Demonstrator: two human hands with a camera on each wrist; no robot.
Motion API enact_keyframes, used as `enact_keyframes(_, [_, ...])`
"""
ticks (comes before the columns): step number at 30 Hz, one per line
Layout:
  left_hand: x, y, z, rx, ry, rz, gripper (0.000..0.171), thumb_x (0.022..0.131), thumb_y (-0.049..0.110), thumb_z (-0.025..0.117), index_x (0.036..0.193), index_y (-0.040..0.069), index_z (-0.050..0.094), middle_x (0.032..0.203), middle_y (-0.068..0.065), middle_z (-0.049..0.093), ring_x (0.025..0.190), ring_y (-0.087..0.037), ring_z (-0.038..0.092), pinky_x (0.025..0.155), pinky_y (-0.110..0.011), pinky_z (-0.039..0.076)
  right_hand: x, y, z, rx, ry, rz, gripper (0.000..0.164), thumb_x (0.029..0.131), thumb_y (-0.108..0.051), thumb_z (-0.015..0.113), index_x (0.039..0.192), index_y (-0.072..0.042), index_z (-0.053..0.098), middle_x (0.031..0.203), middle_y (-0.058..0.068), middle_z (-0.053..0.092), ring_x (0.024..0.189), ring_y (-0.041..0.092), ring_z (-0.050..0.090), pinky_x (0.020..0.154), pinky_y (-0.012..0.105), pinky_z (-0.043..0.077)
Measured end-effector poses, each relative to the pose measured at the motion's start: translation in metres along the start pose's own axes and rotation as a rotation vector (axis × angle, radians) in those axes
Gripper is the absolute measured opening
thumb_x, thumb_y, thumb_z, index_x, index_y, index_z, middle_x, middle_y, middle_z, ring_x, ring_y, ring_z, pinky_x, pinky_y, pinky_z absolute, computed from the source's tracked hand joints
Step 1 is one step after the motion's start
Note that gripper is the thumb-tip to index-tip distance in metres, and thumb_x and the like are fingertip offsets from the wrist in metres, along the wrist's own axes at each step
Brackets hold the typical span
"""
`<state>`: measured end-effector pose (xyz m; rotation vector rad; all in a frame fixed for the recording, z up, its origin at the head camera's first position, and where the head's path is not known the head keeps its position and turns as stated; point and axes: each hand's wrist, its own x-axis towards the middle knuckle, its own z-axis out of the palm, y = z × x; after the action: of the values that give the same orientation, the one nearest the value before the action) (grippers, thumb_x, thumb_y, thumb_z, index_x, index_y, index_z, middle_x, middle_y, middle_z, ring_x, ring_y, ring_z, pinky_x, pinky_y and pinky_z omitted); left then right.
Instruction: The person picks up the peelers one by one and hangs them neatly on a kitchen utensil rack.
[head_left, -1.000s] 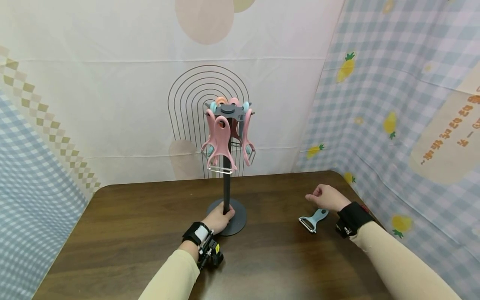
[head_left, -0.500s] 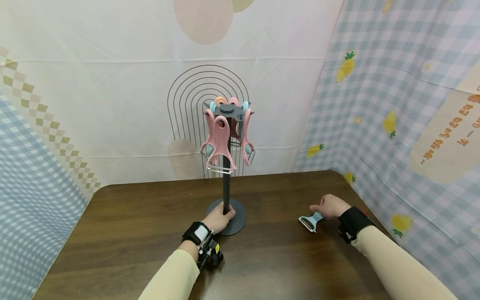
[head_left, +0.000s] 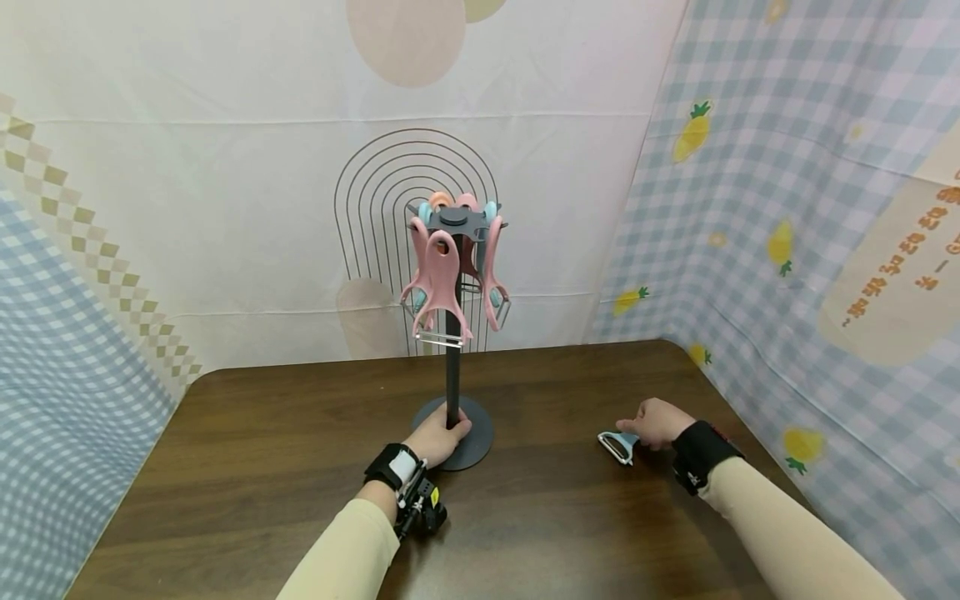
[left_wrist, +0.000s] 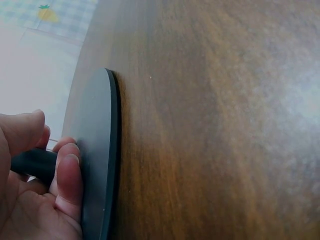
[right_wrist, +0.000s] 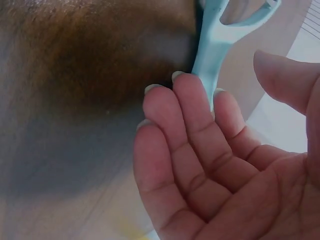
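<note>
My left hand (head_left: 435,438) grips the lower part of the dark pole (head_left: 453,367) of a stand, just above its round grey base (head_left: 477,442). In the left wrist view the fingers curl round the pole beside the base (left_wrist: 95,150). Pink peelers (head_left: 442,283) hang from the stand's top, with light blue and orange handles among them. On the table at the right lies a light blue peeler (right_wrist: 212,55). My right hand (head_left: 658,422) is over its handle end; the fingertips touch the handle while the thumb stays apart from it.
The brown wooden table (head_left: 300,483) carries the stand and the loose peeler. Behind it hangs a white cloth (head_left: 225,208). A blue checked cloth (head_left: 750,250) with a fruit print borders the right side, and another checked cloth (head_left: 67,367) the left.
My right hand has come down from behind the loose peeler onto its handle end, covering the handle's hole. The left hand, the stand and the peeler have stayed in place.
</note>
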<state>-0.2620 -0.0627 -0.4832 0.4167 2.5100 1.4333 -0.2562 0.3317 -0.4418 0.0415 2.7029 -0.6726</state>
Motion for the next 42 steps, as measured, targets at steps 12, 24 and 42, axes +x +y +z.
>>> enact_keyframes(12, [-0.002,0.002,-0.001,0.004,-0.001,0.0,0.01,0.1,0.016,0.054,0.101,0.006,0.054,0.086,-0.007,0.056,0.08,-0.021,0.052,0.07,-0.034,0.039,0.007,-0.004,0.007,-0.057,0.032,-0.032,0.051,0.092,-0.03,0.065,0.051,-0.019,0.037,0.047,-0.006,0.032,0.041,0.009,0.032,0.047,0.025,0.031])
enact_keyframes(24, [-0.001,0.0,0.0,0.009,-0.003,0.001,0.011,0.1,0.017,0.056,0.1,0.007,0.054,0.086,-0.007,0.056,0.08,-0.021,0.052,0.07,-0.034,0.039,0.004,-0.011,0.011,-0.171,0.121,-0.075,0.03,0.079,-0.019,0.076,0.075,-0.003,0.051,0.07,0.005,0.053,0.063,0.018,0.051,0.059,0.03,0.042])
enact_keyframes(42, [0.0,-0.001,0.001,0.008,-0.004,-0.01,0.012,0.099,0.019,0.056,0.1,0.008,0.053,0.085,-0.007,0.055,0.079,-0.021,0.052,0.069,-0.033,0.039,0.005,-0.004,0.014,-0.096,0.131,-0.078,0.027,0.078,-0.012,0.078,0.077,-0.004,0.052,0.071,0.005,0.053,0.061,0.017,0.052,0.056,0.029,0.041])
